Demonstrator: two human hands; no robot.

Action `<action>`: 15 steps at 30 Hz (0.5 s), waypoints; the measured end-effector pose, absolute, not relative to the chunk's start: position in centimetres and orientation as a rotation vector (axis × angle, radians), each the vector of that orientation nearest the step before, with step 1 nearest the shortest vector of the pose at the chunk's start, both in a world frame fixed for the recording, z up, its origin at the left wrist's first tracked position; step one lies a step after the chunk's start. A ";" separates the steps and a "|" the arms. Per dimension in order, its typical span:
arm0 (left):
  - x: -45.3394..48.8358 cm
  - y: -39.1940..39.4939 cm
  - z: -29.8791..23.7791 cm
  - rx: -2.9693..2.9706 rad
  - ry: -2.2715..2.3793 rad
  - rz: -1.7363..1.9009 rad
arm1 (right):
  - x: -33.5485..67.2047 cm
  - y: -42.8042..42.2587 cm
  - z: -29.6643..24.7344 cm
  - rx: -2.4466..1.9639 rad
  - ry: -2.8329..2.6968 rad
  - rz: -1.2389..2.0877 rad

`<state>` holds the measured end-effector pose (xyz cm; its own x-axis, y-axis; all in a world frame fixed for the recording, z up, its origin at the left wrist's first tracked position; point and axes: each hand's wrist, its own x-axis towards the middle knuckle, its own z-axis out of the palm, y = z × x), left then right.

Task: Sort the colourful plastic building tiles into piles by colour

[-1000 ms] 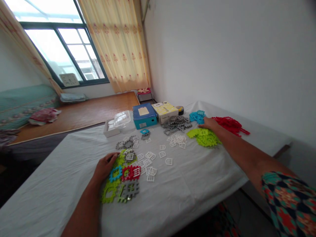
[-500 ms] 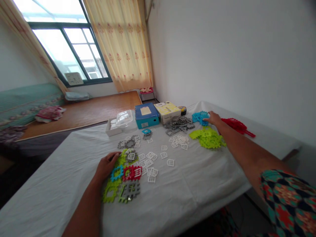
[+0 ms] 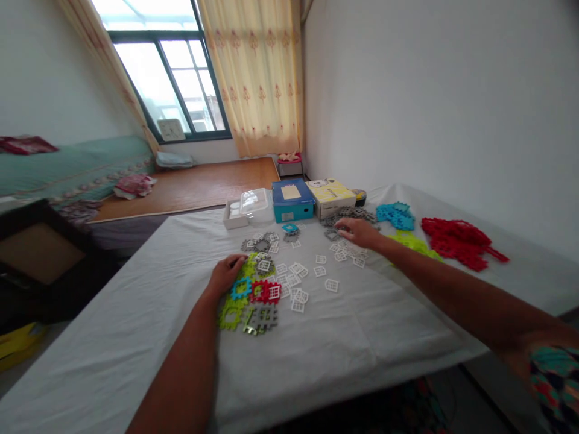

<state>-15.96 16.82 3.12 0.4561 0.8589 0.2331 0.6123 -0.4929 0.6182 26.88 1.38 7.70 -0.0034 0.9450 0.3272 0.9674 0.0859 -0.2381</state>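
Observation:
My left hand [image 3: 227, 272] rests at the left edge of a green interlocking plastic tile [image 3: 248, 265], fingers curled and fingertips on it. Below it are a blue square tile [image 3: 241, 288], a red tile [image 3: 266, 291], another green tile [image 3: 230, 315] and a grey tile [image 3: 266, 316]. My right hand [image 3: 357, 231] is at the near edge of a heap of grey tiles [image 3: 350, 213]. Its fingers are bent together, and what is between them is hidden. A grey tile [image 3: 332, 234] lies by its fingertips. White window pieces [image 3: 340, 255] lie just below that hand.
More white window pieces [image 3: 293, 279] lie across the middle. Blue tiles [image 3: 395, 215], green tiles [image 3: 415, 244] and red tiles [image 3: 456, 240] are heaped on the right. A blue box [image 3: 293, 202], a yellow-white box [image 3: 330, 198] and a clear plastic container [image 3: 256, 204] stand behind.
My right hand has gone from the blue heap leftward to the grey heap. My left hand stays by the green tile. The view has swung left, so everything appears further right.

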 end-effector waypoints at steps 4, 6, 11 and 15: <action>-16.1 16.8 2.9 2.291 1.212 0.752 | 18.6 4.6 6.0 -1.695 -2.238 -0.079; -16.1 17.0 2.6 2.289 1.191 0.762 | 16.6 6.9 5.5 -1.734 -2.190 -0.071; -16.2 17.5 1.9 2.293 1.160 0.771 | 15.0 12.7 4.9 -1.937 -1.872 0.003; -16.1 17.5 1.6 2.299 1.135 0.788 | 14.2 14.5 4.0 -1.998 -1.811 0.008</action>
